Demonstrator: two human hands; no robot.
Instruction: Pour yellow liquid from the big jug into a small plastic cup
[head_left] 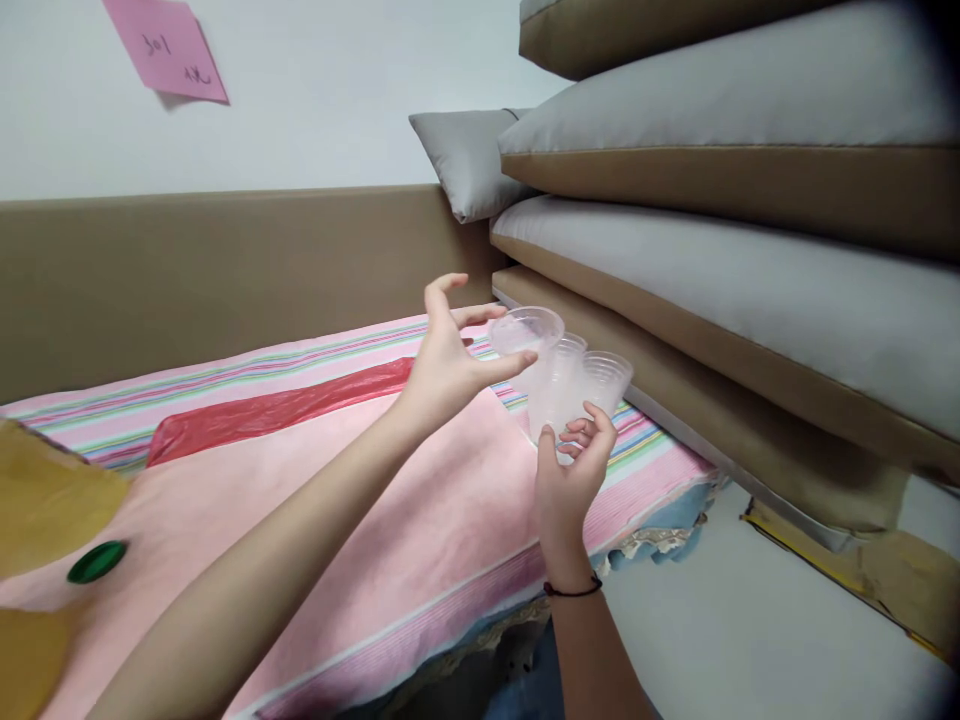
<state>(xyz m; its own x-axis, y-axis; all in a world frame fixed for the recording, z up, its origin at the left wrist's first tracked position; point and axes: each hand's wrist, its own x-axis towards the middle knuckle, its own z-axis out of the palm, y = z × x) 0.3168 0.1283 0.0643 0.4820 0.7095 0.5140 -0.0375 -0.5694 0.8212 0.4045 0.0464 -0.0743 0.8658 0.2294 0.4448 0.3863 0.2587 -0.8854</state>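
Observation:
A clear plastic cup (527, 328) is tilted above the pink cloth, its wide rim towards my left hand. My left hand (457, 350) has it between the thumb and fingers near the rim, with the index finger raised and bent. Lower down, my right hand (574, 465) curls its thumb and fingers around the narrow lower part of the clear cups; exactly which cup it grips is hard to see. Just behind are two ribbed stacks of clear cups, one stack (568, 362) partly hidden by the tilted cup, the other stack (607, 376) to its right.
A pink cloth (300, 500) covers the striped bedding (645, 450). Left lie a red plastic bag (277, 410), a green lid (97, 562) and yellow-brown pieces (60, 490). Piled cushions (720, 190) rise close on the right. A cardboard box (892, 570) stands on the floor.

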